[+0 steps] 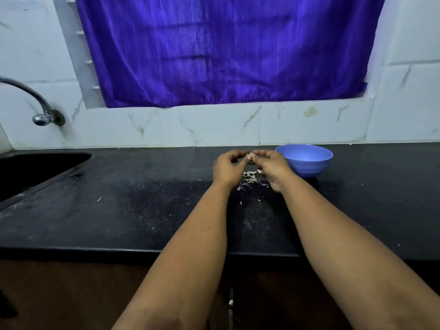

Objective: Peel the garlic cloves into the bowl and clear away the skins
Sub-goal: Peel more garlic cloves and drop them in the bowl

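Observation:
Both my hands are raised a little above the black counter, fingertips meeting. My left hand and my right hand pinch a small pale garlic clove between them; most of the clove is hidden by my fingers. Below and between my hands lies a small heap of dry garlic skins on the counter. A blue plastic bowl stands just right of my right hand, close to the wall; its contents cannot be seen from here.
A dark sink is set into the counter at the left, with a metal tap on the tiled wall above it. A purple curtain hangs behind. Tiny skin flecks dot the counter near its front edge.

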`<state>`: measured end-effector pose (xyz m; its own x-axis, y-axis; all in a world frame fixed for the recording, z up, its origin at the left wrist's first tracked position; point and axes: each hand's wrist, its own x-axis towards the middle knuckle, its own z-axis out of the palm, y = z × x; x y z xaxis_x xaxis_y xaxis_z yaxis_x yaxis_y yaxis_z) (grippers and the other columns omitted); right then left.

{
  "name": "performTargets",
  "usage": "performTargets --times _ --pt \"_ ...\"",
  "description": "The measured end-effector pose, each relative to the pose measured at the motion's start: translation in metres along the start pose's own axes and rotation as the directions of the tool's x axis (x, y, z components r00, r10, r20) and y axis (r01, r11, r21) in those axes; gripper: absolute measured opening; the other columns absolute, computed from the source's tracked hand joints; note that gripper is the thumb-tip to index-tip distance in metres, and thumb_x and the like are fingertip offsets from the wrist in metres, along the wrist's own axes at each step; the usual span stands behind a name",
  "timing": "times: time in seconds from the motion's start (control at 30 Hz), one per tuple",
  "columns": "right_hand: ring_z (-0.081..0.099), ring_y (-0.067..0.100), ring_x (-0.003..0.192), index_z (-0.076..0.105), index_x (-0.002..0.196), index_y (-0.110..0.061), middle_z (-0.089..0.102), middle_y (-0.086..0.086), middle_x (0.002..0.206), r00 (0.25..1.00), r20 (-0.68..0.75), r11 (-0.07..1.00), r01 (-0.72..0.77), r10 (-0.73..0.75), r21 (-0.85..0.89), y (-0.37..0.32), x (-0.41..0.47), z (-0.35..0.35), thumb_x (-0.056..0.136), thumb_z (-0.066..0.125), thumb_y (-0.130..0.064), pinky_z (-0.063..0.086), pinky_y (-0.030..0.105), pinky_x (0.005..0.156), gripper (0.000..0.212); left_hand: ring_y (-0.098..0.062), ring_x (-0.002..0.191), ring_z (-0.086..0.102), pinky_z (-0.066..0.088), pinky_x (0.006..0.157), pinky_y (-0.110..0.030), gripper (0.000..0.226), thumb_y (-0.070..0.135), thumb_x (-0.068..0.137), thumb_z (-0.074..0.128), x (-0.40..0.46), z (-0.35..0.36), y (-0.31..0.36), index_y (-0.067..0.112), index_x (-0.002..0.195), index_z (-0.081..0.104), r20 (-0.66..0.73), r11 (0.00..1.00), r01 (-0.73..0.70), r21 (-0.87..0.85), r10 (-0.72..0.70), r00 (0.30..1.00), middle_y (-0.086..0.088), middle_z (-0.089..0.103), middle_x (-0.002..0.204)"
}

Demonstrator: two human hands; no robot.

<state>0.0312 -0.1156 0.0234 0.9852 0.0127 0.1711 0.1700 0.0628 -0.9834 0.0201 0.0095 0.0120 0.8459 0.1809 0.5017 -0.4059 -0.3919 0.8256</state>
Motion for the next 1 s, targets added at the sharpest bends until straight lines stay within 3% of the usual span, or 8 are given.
performTargets --times 0.13,0.23,0.43,0.5,0.57,0.67,0.83,1.0 --pt "0.056 -0.003 0.053 0.06 0.088 -0.015 0.068 -0.004 0.067 0.999 0.05 0.997 -0.006 0.002 0.078 -0.0006 -0.0012 0.0028 0.091 0.064 -0.009 0.037 0.016 0.05 0.007 -0.004 0.077 0.067 0.052 0.07 -0.017 0.018 0.013 0.086 0.069 -0.0045 -0.0031 0.0071 0.003 0.101 0.072 0.03 0.97 0.043 -0.239 -0.037 0.999 -0.013 0.074 0.094" --pt "0.051 0.001 0.056 0.063 0.082 -0.016 0.065 -0.01 0.06 0.998 0.068 0.993 -0.027 0.019 0.119 -0.0005 -0.0005 0.0033 0.089 0.066 -0.014 0.036 0.018 0.055 0.008 -0.006 0.084 0.066 0.047 0.067 -0.012 0.021 0.014 0.088 0.067 -0.0056 -0.0022 0.008 0.004 0.107 0.07 0.066 0.952 0.081 -0.295 -0.064 0.996 -0.01 0.072 0.1" --pt "0.052 0.006 0.062 0.064 0.085 -0.018 0.068 0.0 0.078 1.0 0.016 1.0 0.021 -0.021 -0.012 -0.0032 -0.0019 0.005 0.098 0.054 -0.028 0.038 0.022 0.055 0.019 -0.002 0.078 0.061 0.046 0.065 -0.01 0.02 0.009 0.091 0.062 -0.0045 -0.0017 0.0078 0.001 0.108 0.068 0.036 0.95 0.093 -0.297 -0.086 0.996 -0.006 0.07 0.094" --pt "0.056 0.007 0.069 0.066 0.085 -0.023 0.071 -0.004 0.083 0.99 -0.061 0.978 0.116 -0.128 -0.174 -0.0034 -0.0011 0.0054 0.099 0.05 -0.035 0.045 0.026 0.064 0.024 0.004 0.068 0.057 0.044 0.063 -0.012 0.019 0.009 0.09 0.064 -0.0028 -0.0015 0.0061 0.0 0.106 0.069 0.013 0.949 0.097 -0.3 -0.098 0.995 -0.001 0.068 0.085" --pt "0.061 0.01 0.08 0.069 0.083 -0.026 0.07 -0.009 0.083 0.965 -0.098 0.945 0.214 -0.244 -0.249 -0.0036 -0.0016 0.0041 0.092 0.064 -0.03 0.048 0.025 0.072 0.011 -0.001 0.068 0.057 0.044 0.062 -0.014 0.018 0.011 0.088 0.068 -0.0023 -0.0016 0.006 0.001 0.103 0.069 0.012 0.946 0.111 -0.306 -0.113 0.994 0.001 0.067 0.079" --pt "0.064 0.009 0.079 0.071 0.078 -0.024 0.071 -0.007 0.08 0.946 -0.098 0.935 0.282 -0.308 -0.214 -0.0048 -0.0045 0.0028 0.079 0.078 -0.021 0.053 0.022 0.07 0.008 -0.003 0.066 0.056 0.044 0.056 -0.012 0.018 0.012 0.084 0.072 -0.0018 -0.0021 0.0064 0.003 0.099 0.069 0.009 0.947 0.127 -0.295 -0.13 0.991 0.001 0.065 0.075" --pt "0.062 0.007 0.071 0.067 0.08 -0.018 0.068 -0.004 0.076 0.945 -0.042 0.928 0.309 -0.324 -0.209 -0.0035 -0.003 0.005 0.08 0.076 -0.01 0.05 0.018 0.068 0.011 -0.006 0.068 0.059 0.046 0.059 -0.012 0.012 0.003 0.083 0.07 -0.003 -0.0035 0.0068 0.006 0.094 0.068 0.047 0.953 0.113 -0.282 -0.104 0.993 -0.002 0.066 0.078" --pt "0.058 0.006 0.068 0.065 0.082 -0.016 0.064 -0.005 0.074 0.944 -0.117 0.926 0.269 -0.308 -0.265 -0.0022 0.0018 0.0016 0.08 0.077 -0.02 0.051 0.022 0.069 0.013 -0.006 0.076 0.062 0.05 0.067 -0.013 0.016 0.0 0.085 0.068 -0.0062 -0.0033 0.0096 0.005 0.1 0.069 0.074 0.949 0.106 -0.295 -0.088 0.993 -0.001 0.067 0.082"
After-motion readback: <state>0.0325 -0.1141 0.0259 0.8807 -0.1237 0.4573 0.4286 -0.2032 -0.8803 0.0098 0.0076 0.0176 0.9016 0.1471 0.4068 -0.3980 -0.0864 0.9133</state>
